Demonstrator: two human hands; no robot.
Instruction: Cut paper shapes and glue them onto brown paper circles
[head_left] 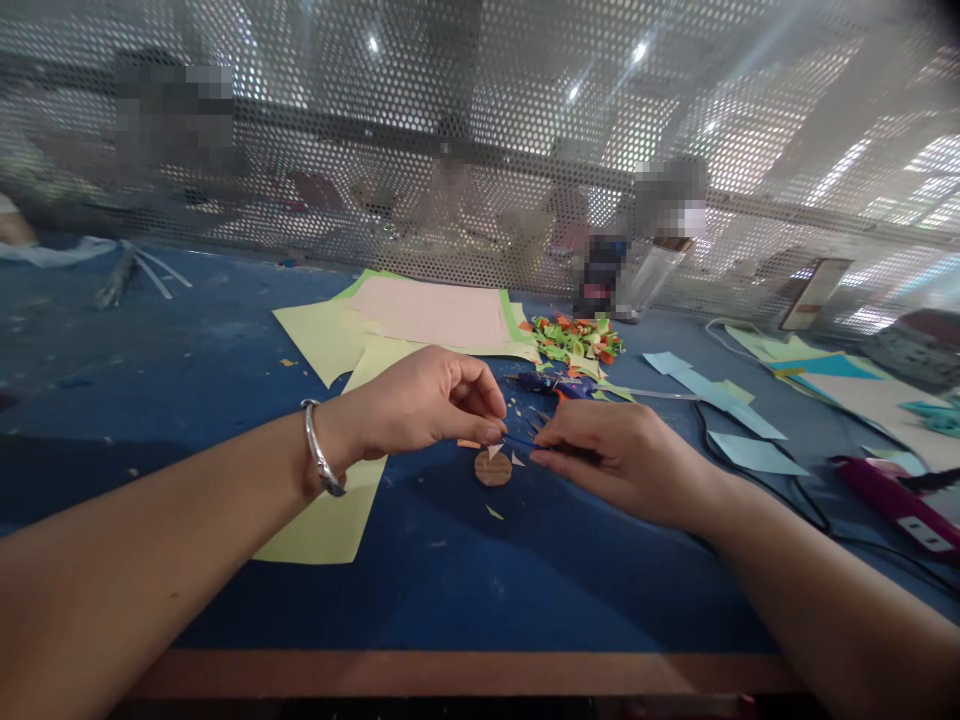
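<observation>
Head view: blue stick sits mid-frame, spanning the gap between both hands. Right hand, right of centre, pinches its right end, thumb against fingers. Left hand, left of centre, has thumb and index drawn narrow at the other end; can't tell whether they grip the stick or some small bit

Handling, my read: stick is light, slim, probably fairly stiff; smooth, so may roll in the fingers. Best hold is a thumb-and-finger pinch close to the working end, light pressure. Too thin in frame to tell what it is exactly

Just below the fingertips, the disc lies flat, brown, looks rigid and light; take it by the rim. Pink scrap overlaps its top edge: flimsy, creases easily, fingertips only

Glue gun lies just above the right hand, scrap pile above that, yellow sheet lower left of centre, partly behind the left arm
</observation>
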